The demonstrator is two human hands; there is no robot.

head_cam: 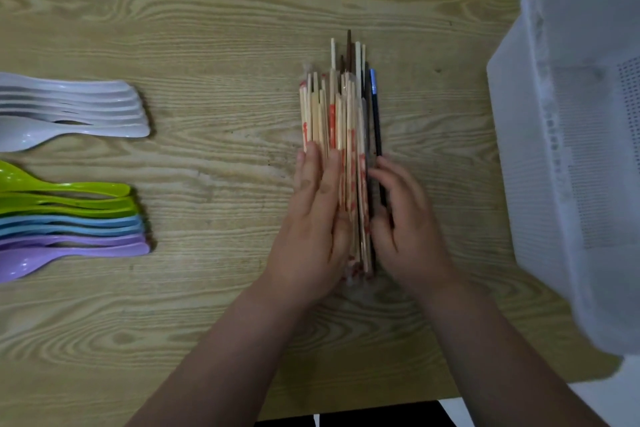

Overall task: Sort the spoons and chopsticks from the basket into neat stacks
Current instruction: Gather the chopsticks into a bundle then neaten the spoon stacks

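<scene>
Red marks on chopstick wrappers (332, 121) unreadable

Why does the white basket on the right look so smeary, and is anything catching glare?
Head view: the white basket is blurred and its mesh smeared, likely because it sits near the wide lens at the frame's edge. Head view: the chopsticks, left hand and right hand look sharper. Head view: small glints sit on the white spoons and purple spoons, and shadows are soft.

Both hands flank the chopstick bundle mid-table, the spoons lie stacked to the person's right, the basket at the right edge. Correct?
No. The head view shows the spoons stacked at the person's left, not right. The left hand and right hand do flank the chopstick bundle mid-table, basket at the right edge.
</scene>
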